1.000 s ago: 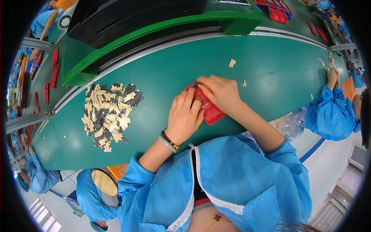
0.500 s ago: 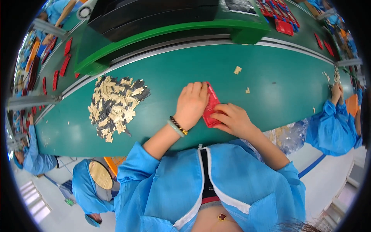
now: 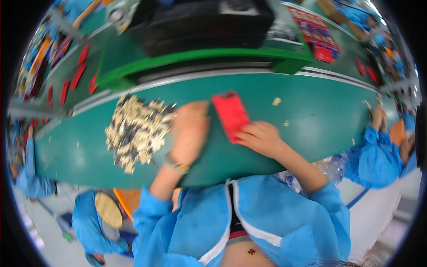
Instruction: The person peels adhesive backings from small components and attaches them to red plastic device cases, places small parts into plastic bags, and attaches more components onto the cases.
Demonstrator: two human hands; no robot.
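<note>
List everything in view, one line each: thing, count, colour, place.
flat case: one, red, on the belt, under right fingertips
pile of small parts: one, cream and dark, on the belt by left hand
belt: one, green, across the middle
loose scraps: two, cream, right of the case
red pieces: several, far left line
co-worker's sleeve: one, blue, right edge
left hand: blurred, beside the pile
right hand: on the case's near end

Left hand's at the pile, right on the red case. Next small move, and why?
Probably pinch one small piece off the pile: the left hand, blurred, sits at its edge, while the right hand touches the red case, lying flat on the green table.
</note>
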